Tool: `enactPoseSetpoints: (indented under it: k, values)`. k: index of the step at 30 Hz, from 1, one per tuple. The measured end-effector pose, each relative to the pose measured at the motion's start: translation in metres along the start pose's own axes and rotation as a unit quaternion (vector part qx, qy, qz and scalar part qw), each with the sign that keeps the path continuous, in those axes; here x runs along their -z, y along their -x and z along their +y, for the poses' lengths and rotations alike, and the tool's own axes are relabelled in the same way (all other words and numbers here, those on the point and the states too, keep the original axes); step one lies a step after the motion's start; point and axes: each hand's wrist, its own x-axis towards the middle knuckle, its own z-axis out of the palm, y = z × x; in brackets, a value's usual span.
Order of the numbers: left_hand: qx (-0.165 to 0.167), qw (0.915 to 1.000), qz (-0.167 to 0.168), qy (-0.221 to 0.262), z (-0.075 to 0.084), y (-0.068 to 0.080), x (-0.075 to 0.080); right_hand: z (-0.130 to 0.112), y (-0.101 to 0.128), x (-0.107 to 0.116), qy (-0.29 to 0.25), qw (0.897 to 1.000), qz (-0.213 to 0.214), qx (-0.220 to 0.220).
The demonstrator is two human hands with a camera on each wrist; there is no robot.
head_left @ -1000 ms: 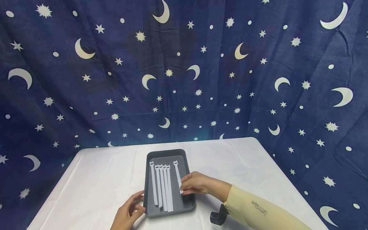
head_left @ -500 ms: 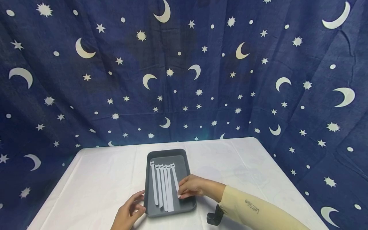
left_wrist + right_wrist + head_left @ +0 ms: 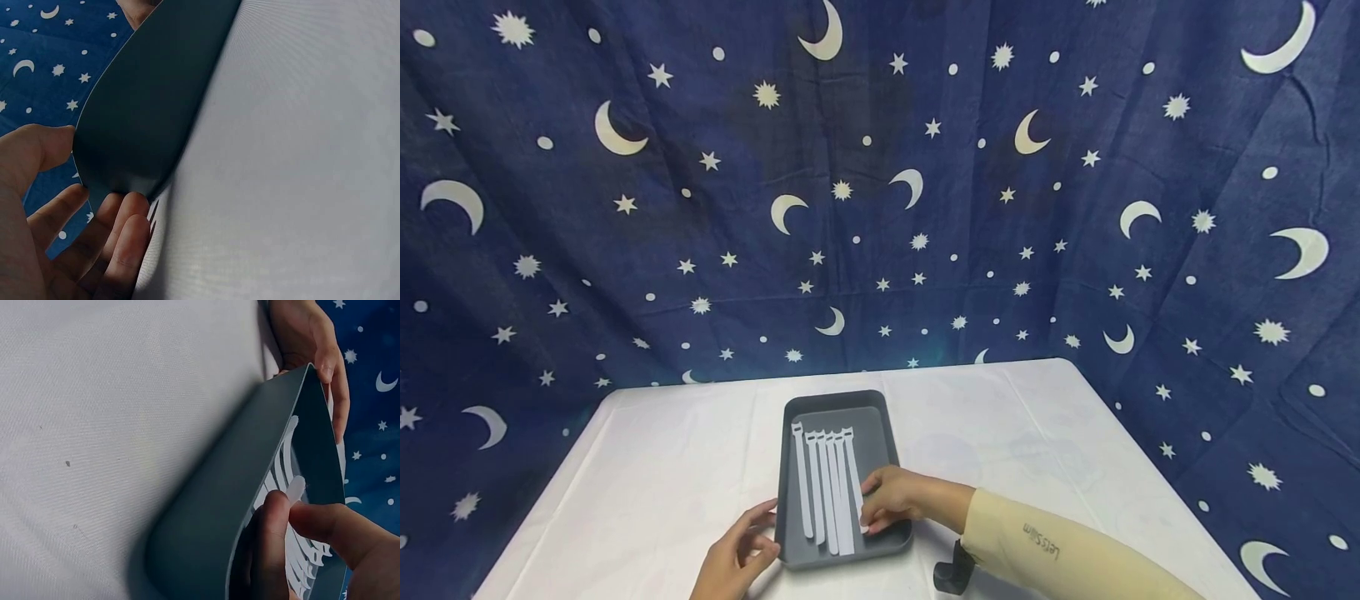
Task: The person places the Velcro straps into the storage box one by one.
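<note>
A dark grey tray [image 3: 868, 417] stands on the white-covered table in the head view. Inside it lie several white hook-and-loop cable ties [image 3: 813, 487], side by side with their slotted heads at the far end. Near the tray's right wall, my right hand [image 3: 891, 496] pinches the near end of the rightmost cable tie [image 3: 852, 462] between thumb and fingers; the rounded tip pokes out past the fingertips in the right wrist view. At the tray's near left corner, my left hand [image 3: 735, 554] touches the outer wall with loosely bent fingers [image 3: 128, 244].
The table [image 3: 662, 467] wears a white cloth. Blue curtains [image 3: 865, 200] with moons and stars hang behind it and along the right. A black device [image 3: 953, 571] sits at the right wrist, below the cream sleeve [image 3: 1067, 546].
The right hand has drawn the pinched cable tie left and towards the near end of the tray, up against the others. The left hand stays at the tray's corner.
</note>
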Motion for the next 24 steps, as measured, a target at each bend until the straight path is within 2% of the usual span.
enactPoseSetpoints:
  k: [9, 15, 20, 24]
  values:
    - [0.005, 1.0, -0.004, -0.004, 0.0, 0.0, 0.003, 0.0, 0.001, -0.007, 0.011, 1.0, 0.008, 0.009]
    - [0.015, 0.9999, -0.001, 0.0, -0.003, 0.001, 0.003, -0.001, 0.002, -0.001, 0.016, 1.0, -0.008, 0.02]
    - [0.016, 0.9998, -0.006, 0.0, -0.001, 0.001, 0.002, 0.001, 0.009, 0.015, 0.021, 0.998, -0.009, 0.061]
    - [0.003, 0.9998, -0.012, 0.013, 0.001, 0.0, 0.003, 0.006, 0.02, 0.034, 0.067, 0.989, 0.032, 0.124]
